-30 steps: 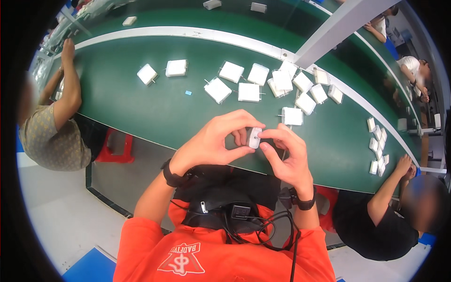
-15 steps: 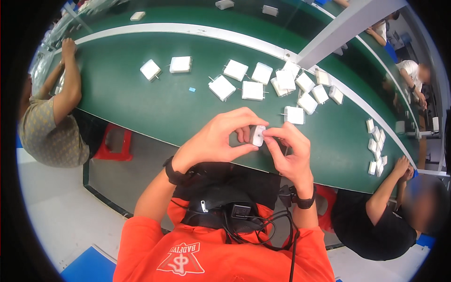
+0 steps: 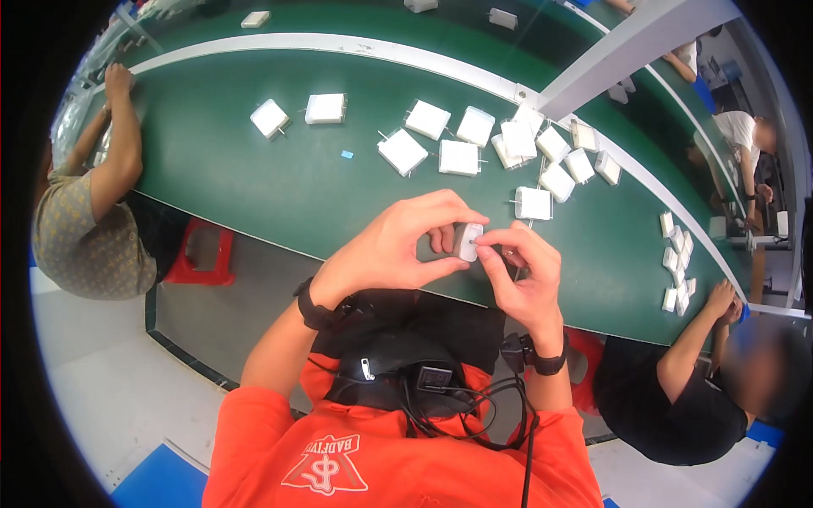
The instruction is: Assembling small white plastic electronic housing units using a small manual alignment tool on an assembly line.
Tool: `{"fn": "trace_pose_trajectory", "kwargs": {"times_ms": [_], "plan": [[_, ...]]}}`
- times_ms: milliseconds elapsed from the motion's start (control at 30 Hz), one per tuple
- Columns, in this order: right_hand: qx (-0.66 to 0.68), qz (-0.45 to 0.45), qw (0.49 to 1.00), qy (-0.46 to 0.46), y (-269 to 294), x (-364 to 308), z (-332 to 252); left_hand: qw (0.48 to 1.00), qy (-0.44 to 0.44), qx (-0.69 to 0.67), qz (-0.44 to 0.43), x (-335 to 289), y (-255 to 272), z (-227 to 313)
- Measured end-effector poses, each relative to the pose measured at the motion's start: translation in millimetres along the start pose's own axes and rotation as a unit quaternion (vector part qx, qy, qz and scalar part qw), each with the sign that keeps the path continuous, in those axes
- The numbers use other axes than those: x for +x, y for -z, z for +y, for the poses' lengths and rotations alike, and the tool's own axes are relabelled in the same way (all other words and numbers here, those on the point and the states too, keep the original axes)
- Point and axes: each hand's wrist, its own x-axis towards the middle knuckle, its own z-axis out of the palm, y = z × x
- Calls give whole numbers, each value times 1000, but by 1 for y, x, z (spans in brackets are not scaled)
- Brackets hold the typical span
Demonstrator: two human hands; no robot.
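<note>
A small white-and-grey block [image 3: 468,242] is held over the near edge of the green bench. My left hand [image 3: 398,241] is closed round it, thumb below and fingers above. Against the block's right end face, my right hand [image 3: 522,267] presses thumb and index finger together in a pinch. Whatever lies between those fingertips is too small or hidden to make out. Just beyond my hands lies a white box-shaped piece [image 3: 533,203] with a thin pin sticking out of its side. Several similar pieces lie behind it, among them one white piece [image 3: 459,157] further left.
Two white pieces, one here [image 3: 325,108], lie left of a tiny blue scrap [image 3: 347,155]. A grey post [image 3: 627,63] rises from the white rail [image 3: 364,46]. Co-workers sit left [image 3: 93,229] and right [image 3: 677,398]; a small cluster [image 3: 676,262] lies near the right one.
My hands keep nearly the same grip on the block. White pieces beyond the rail have shifted right. A person at the far right has changed posture.
</note>
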Motion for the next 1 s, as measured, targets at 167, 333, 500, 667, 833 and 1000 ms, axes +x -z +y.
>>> {"fn": "trace_pose_trajectory", "kwargs": {"times_ms": [167, 333, 500, 667, 833, 1000], "plan": [[-8, 7, 1000, -18, 2, 0, 7, 1000, -4, -16, 3, -1, -1, -1], [10, -20, 999, -42, 4, 16, -4, 1000, -2, -1, -3, 2, 0, 3], [10, -79, 997, -12, 13, 35, -6, 1000, -5, 17, -9, 3, 0, 3], [-20, -80, 997, -1, 12, 33, -7, 999, 3, 40, -4, 4, 1, 6], [11, -69, 996, -56, 19, 23, -8, 1000, 11, 25, -6, 5, -3, 5], [34, -73, 995, -60, 19, 15, -7, 999, 7, 30, -8, 6, -2, 3]]}}
